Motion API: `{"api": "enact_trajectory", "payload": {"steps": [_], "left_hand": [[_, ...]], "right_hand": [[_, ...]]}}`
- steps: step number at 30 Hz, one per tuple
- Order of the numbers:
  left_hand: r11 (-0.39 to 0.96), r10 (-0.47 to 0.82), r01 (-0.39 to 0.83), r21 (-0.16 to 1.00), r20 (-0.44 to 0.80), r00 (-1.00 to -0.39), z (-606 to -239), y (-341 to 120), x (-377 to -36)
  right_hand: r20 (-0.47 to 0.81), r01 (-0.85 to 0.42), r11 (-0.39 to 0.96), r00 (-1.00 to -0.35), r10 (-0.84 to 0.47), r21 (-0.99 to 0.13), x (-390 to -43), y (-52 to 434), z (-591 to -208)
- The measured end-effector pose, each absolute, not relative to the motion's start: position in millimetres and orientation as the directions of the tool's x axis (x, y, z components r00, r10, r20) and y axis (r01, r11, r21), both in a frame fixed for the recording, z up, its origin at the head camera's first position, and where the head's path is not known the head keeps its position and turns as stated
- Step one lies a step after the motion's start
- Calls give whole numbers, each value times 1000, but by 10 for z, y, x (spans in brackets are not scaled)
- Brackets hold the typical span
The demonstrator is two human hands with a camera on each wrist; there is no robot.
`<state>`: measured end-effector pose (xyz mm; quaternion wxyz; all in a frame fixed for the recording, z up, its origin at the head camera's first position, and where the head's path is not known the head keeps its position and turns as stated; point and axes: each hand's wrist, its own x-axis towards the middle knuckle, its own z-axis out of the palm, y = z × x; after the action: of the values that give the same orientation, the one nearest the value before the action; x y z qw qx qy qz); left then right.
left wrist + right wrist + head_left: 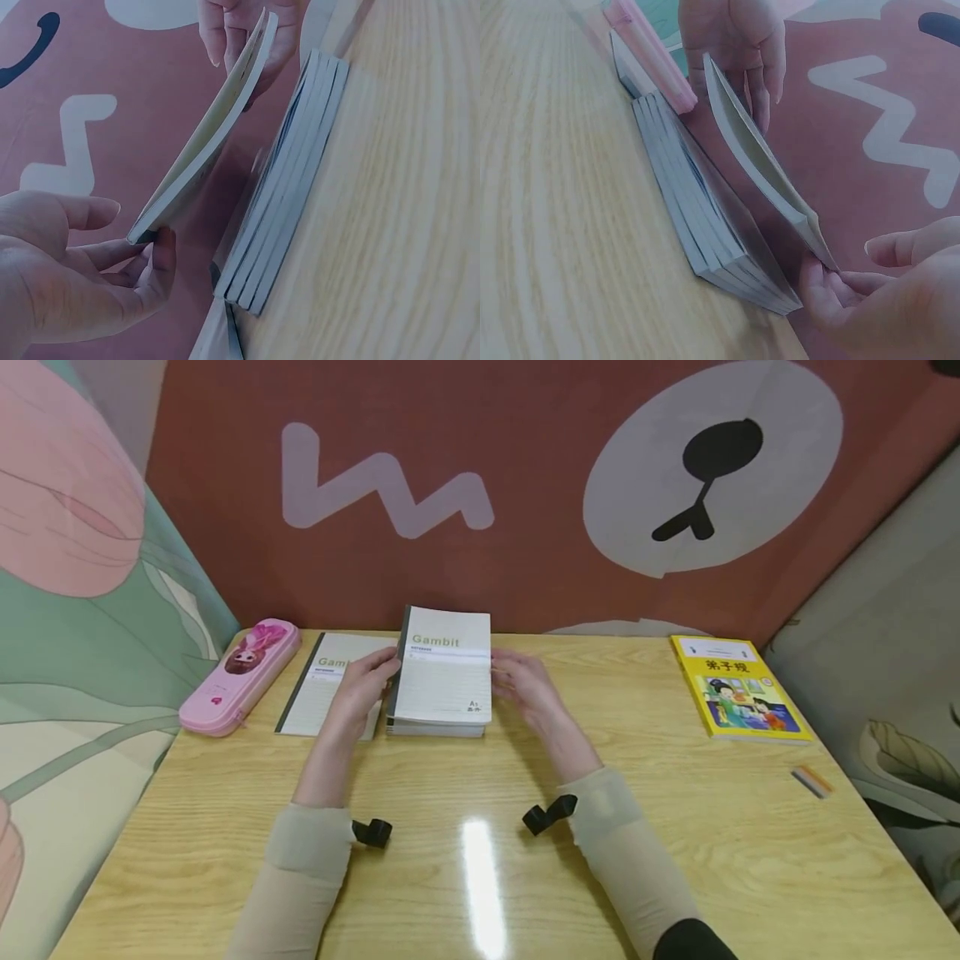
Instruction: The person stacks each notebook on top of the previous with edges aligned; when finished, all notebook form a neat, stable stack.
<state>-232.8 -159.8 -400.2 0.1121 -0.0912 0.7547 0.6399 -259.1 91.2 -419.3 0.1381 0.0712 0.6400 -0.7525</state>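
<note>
Notebook [444, 664] hangs level between your hands (long axis pointing away), left hand [358, 687] and right hand [527, 681] each pinching a side edge just above the stack [435, 725].

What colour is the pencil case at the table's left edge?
Pink, with a doll picture on the pencil case; clearest in the head view.

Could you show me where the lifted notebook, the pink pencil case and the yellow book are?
lifted notebook [444, 672]: head view, middle of its cover.
pink pencil case [240, 677]: head view, middle of its lid.
yellow book [737, 687]: head view, middle of its cover.
</note>
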Motion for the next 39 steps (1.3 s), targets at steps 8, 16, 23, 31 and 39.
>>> {"api": "enact_trajectory", "payload": {"steps": [8, 16, 23, 31, 39], "left_hand": [[194, 14, -283, 939, -291, -957, -4093, -1623, -2350], [229, -7, -299, 927, -305, -952, -4148, -1636, -2364], [268, -17, -306, 913, -313, -950, -4155, -1632, -2362], [269, -36, -310, 912, -312, -949, -4151, -1633, -2366], [335, -39, -279, 900, -282, -959, -4107, -1626, -2347]], "right_hand": [[-277, 289, -102, -953, -120, -952, -2577, 890, -4256], [-301, 311, -59, -945, -128, -949, -2577, 855, -4282], [-297, 306, -60, -946, -125, -950, -2578, 835, -4288], [-285, 290, -30, -952, -112, -957, -2573, 810, -4278], [-288, 291, -16, -953, -94, -957, -2568, 797, -4266]]}}
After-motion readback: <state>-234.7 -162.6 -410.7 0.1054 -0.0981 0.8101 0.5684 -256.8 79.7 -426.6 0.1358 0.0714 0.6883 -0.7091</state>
